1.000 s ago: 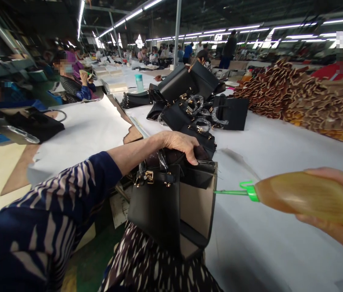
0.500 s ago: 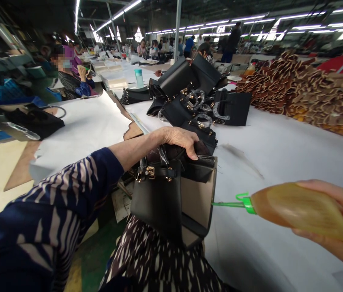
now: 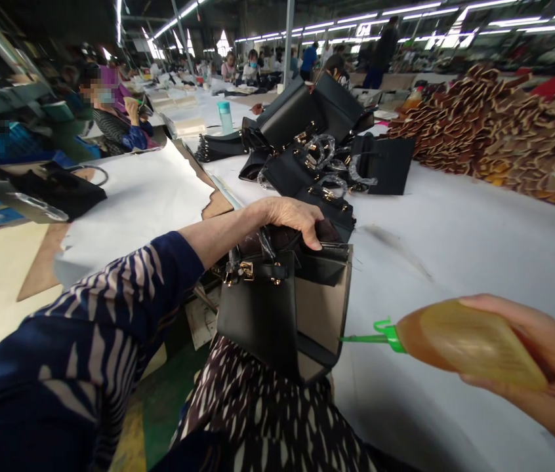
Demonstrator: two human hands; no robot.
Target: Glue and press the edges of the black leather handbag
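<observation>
A black handbag (image 3: 258,314) with gold buckles rests against my lap at the table's edge, its beige inner side panel facing right. Over its top edge, my left hand (image 3: 297,217) is closed on it, thumb towards me and the other fingers hidden behind. My right hand (image 3: 548,354) is wrapped round a squeeze bottle (image 3: 469,344) of amber liquid, probably glue, held sideways. The bottle's thin green nozzle (image 3: 366,339) points left, its tip at the right edge of the bag's open side. Whether liquid comes out is too small to tell.
Black handbags (image 3: 302,154) with plastic-wrapped handles lie piled on the white table (image 3: 464,242). Brown leather pieces (image 3: 494,131) are stacked at the right. A turquoise bottle (image 3: 225,118) stands behind. Another bag (image 3: 56,190) lies at the left, near a seated co-worker (image 3: 120,121).
The nozzle tip has moved a little down along the bag's side edge, with my right hand shifting left. My left hand keeps its hold on the bag. The view has shifted slightly.
</observation>
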